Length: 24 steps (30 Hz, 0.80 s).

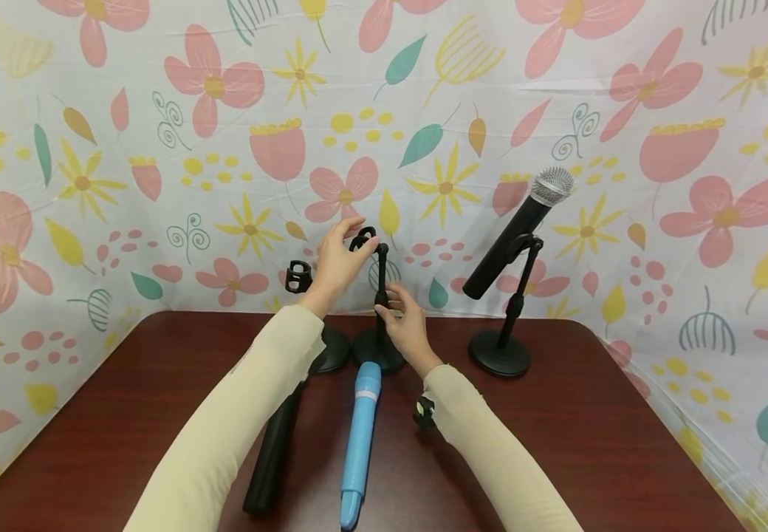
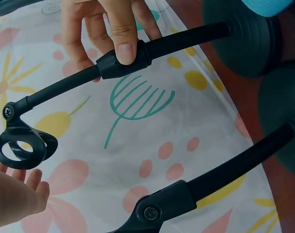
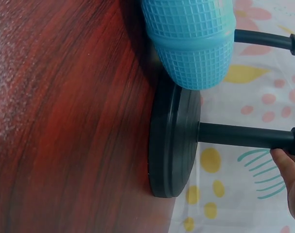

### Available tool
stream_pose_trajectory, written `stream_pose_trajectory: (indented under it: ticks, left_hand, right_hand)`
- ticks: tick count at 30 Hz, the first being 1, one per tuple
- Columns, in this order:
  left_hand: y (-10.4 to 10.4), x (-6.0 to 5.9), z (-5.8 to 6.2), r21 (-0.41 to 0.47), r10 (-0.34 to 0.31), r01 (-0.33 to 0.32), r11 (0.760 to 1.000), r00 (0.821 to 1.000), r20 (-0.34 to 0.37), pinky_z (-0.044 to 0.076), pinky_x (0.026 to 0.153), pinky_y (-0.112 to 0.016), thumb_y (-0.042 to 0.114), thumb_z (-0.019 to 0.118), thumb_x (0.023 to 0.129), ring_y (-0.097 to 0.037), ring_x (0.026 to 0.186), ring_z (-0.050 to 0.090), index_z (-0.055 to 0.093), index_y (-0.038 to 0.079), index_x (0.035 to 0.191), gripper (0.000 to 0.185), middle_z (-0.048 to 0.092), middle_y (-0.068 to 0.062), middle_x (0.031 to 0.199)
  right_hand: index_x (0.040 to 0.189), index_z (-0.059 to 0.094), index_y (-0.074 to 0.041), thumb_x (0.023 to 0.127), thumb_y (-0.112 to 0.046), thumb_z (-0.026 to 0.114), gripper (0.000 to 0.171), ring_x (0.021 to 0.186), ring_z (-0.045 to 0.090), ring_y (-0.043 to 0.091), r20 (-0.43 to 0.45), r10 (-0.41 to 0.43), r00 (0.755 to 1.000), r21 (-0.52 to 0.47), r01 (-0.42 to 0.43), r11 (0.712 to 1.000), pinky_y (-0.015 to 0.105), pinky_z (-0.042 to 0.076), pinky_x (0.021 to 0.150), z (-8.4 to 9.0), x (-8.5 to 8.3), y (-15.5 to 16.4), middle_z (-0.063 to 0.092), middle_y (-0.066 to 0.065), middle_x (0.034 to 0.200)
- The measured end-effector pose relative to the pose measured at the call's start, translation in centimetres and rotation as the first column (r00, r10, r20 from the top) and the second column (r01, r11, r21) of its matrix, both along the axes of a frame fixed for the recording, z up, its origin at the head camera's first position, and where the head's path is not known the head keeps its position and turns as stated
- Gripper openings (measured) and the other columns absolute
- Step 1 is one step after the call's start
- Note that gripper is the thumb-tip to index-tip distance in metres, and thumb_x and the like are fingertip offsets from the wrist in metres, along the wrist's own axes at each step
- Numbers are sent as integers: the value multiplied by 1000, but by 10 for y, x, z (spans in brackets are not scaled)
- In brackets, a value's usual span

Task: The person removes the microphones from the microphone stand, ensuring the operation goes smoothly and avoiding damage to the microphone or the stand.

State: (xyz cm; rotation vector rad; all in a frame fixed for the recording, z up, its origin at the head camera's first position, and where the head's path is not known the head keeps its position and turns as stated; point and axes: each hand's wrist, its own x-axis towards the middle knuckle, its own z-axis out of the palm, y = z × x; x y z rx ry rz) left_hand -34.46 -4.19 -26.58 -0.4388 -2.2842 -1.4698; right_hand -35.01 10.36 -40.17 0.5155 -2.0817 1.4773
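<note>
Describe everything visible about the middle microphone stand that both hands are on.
The middle stand is matte black: a round, flat base on the dark red table, a thin upright pole with a collar partway up, and an empty ring-shaped clip hinged on top. It holds no microphone. The left hand touches the clip; the right hand grips the pole. The blue microphone lies with its head against the base.
</note>
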Motion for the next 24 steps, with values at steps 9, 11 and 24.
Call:
stream_pose_trajectory:
  ticks: [9,11,24]
  left_hand:
    - [0,-9,-1,-1,-29,29,1000,998,52,40,103,-43,32,69,90,-24,130,43,50,11,139,56,47,-6,141]
    - [1,-10,-2,-2,-34,34,999,998,57,40,103,-42,31,69,90,-24,130,42,50,10,139,56,46,-7,142]
    - [5,-8,1,-61,10,-5,998,996,85,40,102,-44,32,69,90,-27,127,43,51,10,137,55,46,-11,139]
  right_hand:
    - [128,57,-5,89,-3,67,40,97,65,31,12,2,1000,3,-2,1000,44,56,77,2,-1,-1,63,18,113]
    - [128,57,-5,89,-3,68,40,97,65,31,14,4,1000,0,-4,1000,44,56,77,2,-1,-1,63,18,113]
    - [128,57,-5,89,-3,68,41,99,65,31,29,-1,1000,-1,1,1000,42,57,76,2,0,0,62,18,112]
